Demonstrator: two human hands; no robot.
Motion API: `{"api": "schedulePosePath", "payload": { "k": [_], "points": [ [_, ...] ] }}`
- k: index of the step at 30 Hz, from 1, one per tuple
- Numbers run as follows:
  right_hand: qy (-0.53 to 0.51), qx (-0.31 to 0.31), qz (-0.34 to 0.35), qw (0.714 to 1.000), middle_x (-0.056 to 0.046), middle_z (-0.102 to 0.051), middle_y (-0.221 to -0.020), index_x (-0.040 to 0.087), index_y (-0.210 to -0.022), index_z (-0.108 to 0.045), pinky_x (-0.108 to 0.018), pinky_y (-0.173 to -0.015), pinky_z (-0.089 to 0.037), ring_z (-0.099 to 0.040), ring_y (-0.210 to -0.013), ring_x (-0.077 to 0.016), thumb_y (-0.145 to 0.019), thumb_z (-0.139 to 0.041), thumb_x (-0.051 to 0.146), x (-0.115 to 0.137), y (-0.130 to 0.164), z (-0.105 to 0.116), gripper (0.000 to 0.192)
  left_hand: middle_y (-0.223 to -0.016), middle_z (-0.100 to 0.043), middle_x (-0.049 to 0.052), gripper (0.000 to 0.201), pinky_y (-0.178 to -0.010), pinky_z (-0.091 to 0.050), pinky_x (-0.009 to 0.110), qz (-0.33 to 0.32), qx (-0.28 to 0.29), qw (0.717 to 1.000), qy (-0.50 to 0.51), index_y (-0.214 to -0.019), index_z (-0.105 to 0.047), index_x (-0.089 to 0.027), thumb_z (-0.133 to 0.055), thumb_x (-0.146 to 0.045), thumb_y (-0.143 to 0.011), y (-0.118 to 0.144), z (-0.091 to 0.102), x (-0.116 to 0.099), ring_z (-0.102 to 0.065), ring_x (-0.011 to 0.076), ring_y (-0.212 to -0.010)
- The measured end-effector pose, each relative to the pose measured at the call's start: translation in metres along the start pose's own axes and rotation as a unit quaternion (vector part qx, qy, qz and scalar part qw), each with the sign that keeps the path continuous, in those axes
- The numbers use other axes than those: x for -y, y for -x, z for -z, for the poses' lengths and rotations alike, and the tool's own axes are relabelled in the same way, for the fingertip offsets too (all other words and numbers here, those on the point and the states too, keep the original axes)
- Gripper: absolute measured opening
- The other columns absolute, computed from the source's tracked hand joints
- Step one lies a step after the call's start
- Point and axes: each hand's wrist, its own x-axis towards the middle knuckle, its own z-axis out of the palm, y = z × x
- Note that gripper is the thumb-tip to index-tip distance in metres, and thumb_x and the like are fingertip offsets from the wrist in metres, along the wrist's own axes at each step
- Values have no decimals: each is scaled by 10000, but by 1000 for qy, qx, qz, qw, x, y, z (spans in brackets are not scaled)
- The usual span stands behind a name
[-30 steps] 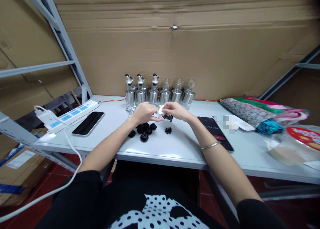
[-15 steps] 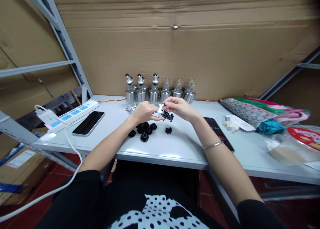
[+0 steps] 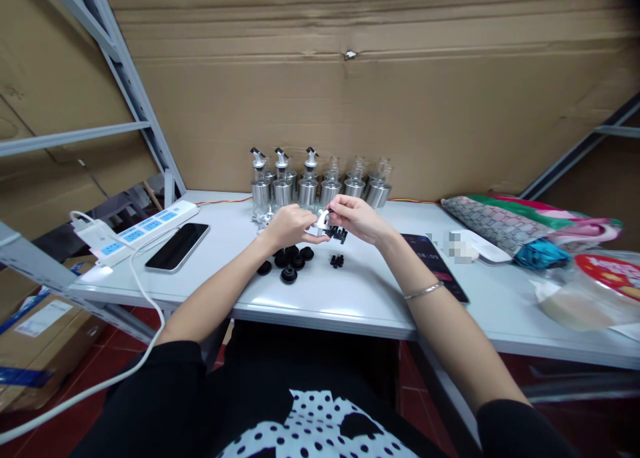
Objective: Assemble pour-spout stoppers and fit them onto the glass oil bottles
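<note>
My left hand is closed around a white pour spout above the middle of the table. From the right, my right hand pinches a small black part at the top of the spout; my fingers hide most of it. Behind the spout and just below my right hand lie several small black pieces. Black round caps sit in a group below my left hand, and a little pile of tiny black parts lies to their right. More white spouts are partly hidden behind my left hand.
Several glass-and-steel bottles stand in rows at the back, three topped with spouts. At left are a phone and a power strip. Rightward lie a dark tablet-like device, a patterned bag and a red-lidded tub.
My right hand has shifted slightly, with its fingers now closer on the top of the spout. The right forearm has moved a little left, uncovering more of the dark device.
</note>
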Motion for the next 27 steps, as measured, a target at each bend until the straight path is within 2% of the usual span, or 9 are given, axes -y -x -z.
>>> {"api": "schedulePosePath", "payload": {
  "k": [5,9,12,16,19,23,27],
  "points": [
    [-50,-3,-14,999,66,-437,-537,172,-705,-577,-230,-580,-408,-419,-522,-68,-630,-784,436,-4,-1,-9,344,-536,-564,-1,489,-549,-356,261,1,0,1000,12,-625,-493,-172,-396,-582,-873,-1,1,-1,-539,122,-508],
    [-71,7,-55,996,44,-469,-579,176,-774,-596,-231,-529,-405,-443,-529,-87,-774,-637,492,-3,-1,-16,318,-567,-581,12,462,-555,-361,265,28,6,999,17,-681,-512,-170,-385,-566,-882,-2,1,0,-554,132,-528],
    [-84,17,-67,994,33,-489,-602,172,-772,-587,-234,-543,-426,-483,-568,-100,-811,-579,515,-3,0,-18,345,-572,-583,15,459,-559,-365,267,42,12,999,17,-690,-507,-169,-386,-569,-880,-3,1,-1,-553,135,-522],
    [-112,43,-73,990,39,-464,-598,169,-785,-592,-239,-572,-447,-527,-625,-115,-804,-602,490,-3,0,-17,322,-552,-563,14,479,-556,-363,270,37,16,999,12,-668,-482,-175,-377,-595,-874,-3,2,-2,-555,143,-523],
    [-124,60,-65,988,51,-427,-582,161,-765,-596,-238,-567,-446,-510,-592,-104,-776,-654,445,-3,1,-16,290,-548,-555,14,488,-548,-352,271,23,22,999,7,-666,-476,-177,-367,-605,-874,-4,3,-2,-555,146,-526],
    [-118,59,-51,990,55,-397,-575,162,-753,-593,-234,-557,-436,-513,-596,-106,-769,-664,432,-3,2,-17,280,-553,-557,13,487,-549,-349,266,22,23,999,12,-675,-485,-173,-375,-604,-873,-3,1,-1,-557,145,-530],
    [-101,48,-34,993,31,-484,-612,179,-755,-577,-253,-590,-447,-549,-665,-133,-763,-661,444,-6,1,-20,278,-565,-574,20,484,-552,-350,263,59,18,998,26,-675,-493,-168,-407,-608,-860,-2,1,0,-557,147,-533]
  ]
}}
